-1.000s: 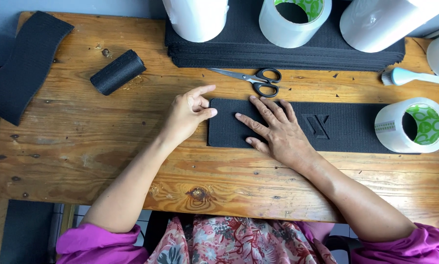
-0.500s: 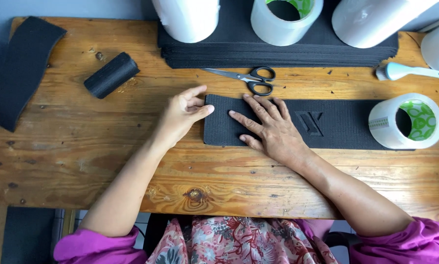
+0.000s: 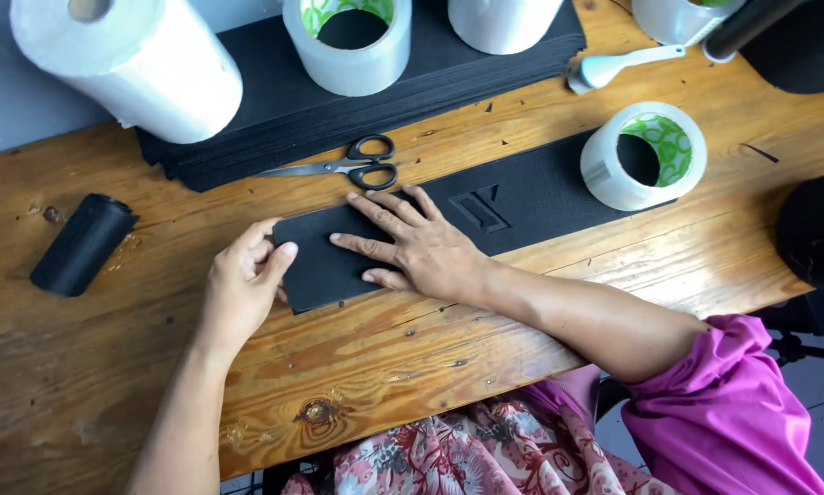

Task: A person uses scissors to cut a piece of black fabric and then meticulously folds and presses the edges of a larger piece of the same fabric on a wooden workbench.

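A long black foam strip (image 3: pixel 522 197) with a cut-out emblem lies flat across the wooden table (image 3: pixel 91 367). My right hand (image 3: pixel 412 247) rests palm down on the strip's left part, fingers spread. My left hand (image 3: pixel 242 289) curls at the strip's left end, thumb and fingers pinching that edge. A tape roll (image 3: pixel 644 156) stands on the strip's right end.
Black-handled scissors (image 3: pixel 352 168) lie just beyond the strip. Behind them is a stack of black sheets (image 3: pixel 274 119) carrying a tape roll (image 3: pixel 348 41) and white rolls (image 3: pixel 132 64). A rolled black strip (image 3: pixel 82 243) lies at left, a white-handled tool (image 3: pixel 618 66) at the back right.
The view has tilted and shifted, so the table now looks slanted. My left hand has closed onto the strip's left end; my right hand stays flat on it.
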